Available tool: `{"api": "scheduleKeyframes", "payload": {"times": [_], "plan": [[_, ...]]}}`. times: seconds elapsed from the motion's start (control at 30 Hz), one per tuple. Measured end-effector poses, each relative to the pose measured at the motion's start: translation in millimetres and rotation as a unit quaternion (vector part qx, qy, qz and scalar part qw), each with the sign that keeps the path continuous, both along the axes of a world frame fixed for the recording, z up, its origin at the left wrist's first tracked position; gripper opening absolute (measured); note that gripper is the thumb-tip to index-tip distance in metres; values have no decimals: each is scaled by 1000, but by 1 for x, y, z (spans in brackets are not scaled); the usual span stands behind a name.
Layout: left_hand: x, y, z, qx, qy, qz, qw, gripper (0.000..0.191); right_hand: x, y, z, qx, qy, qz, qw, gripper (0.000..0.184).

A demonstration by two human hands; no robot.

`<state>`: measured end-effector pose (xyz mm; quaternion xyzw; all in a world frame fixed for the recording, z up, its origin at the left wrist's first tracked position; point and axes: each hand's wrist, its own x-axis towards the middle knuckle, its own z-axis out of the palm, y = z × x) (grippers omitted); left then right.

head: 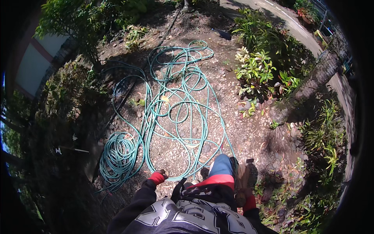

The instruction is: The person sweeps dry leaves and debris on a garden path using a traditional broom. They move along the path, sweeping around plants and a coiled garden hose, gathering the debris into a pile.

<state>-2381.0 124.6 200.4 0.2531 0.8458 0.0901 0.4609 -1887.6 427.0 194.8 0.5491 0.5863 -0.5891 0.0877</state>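
Note:
A long green garden hose (204,125) lies in loose, tangled loops over the pebbled ground in front of me. To its left, part of the hose forms a denser round coil (118,155). My left hand (161,173), below a red cuff, is at the near end of the long loops; whether its fingers touch the hose I cannot tell. At my right side, my right hand (245,193) is closed around the bound handle of a stick broom (242,175), its bristles pointing forward beside my leg. Shade partly hides this hand.
A leaning tree trunk (309,84) and leafy shrubs (255,68) border the right side. A white-topped pipe with a tap (73,149) stands left of the coil. A dark pipe (169,29) runs along the ground. Low plants (280,201) grow at the near right.

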Motion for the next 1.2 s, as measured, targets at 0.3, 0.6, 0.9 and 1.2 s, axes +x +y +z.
{"api": "scheduleKeyframes", "payload": {"times": [0.3,0.6,0.9,1.2], "plan": [[-178,213,-68,-32,17,-57,998,63,-164,133,-57,-195,-82,-88,973,30],[-307,362,5,-56,-178,162,969,56,-356,378,47,-167,-96,-91,977,48],[-478,585,-31,-118,-176,58,976,45,-555,631,62,-117,20,-111,987,41],[-697,926,-35,33,55,-250,966,52,-708,847,86,18,16,52,998,21]]}}
